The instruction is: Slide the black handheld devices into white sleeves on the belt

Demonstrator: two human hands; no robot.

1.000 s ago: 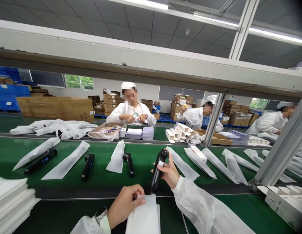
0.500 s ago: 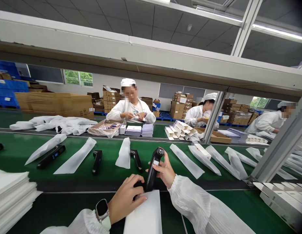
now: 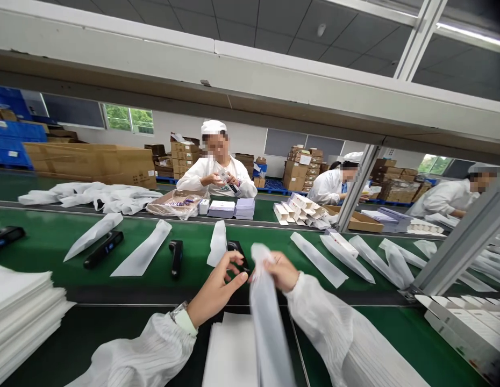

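- Your right hand (image 3: pixel 285 272) pinches the long translucent white sleeve (image 3: pixel 269 317) near its top, by the flat white stack (image 3: pixel 231 352).
- Your left hand (image 3: pixel 214 293) is empty, fingers loosely curled.
- Grip lightly; avoid creasing.

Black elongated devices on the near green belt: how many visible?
4: first black elongated device at left edge; second device, third device successively rightward; fourth device partly behind the left hand. Long white sleeve in the right hand may hide another.

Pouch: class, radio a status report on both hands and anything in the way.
Right hand: holding pouch near top. Left hand: open, beside it. Pouch: lower end out of frame. No blockage visible.
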